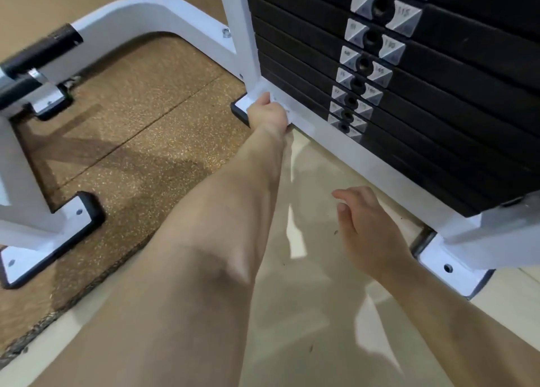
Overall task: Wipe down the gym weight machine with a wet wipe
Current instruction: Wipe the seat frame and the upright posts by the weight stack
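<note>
The weight machine has a white steel frame and a black weight stack with silver number tags. My left hand reaches far forward and presses a white wet wipe against the frame's bottom rail, right at the foot of the upright post. The wipe is mostly hidden under my fingers and blends with the white paint. My right hand hovers above the floor in front of the rail, fingers loosely apart, holding nothing.
A second white frame leg curves off to the left, with black-capped feet on a speckled brown rubber mat. A bolted foot plate sits at the right. Glossy cream floor lies beneath my arms.
</note>
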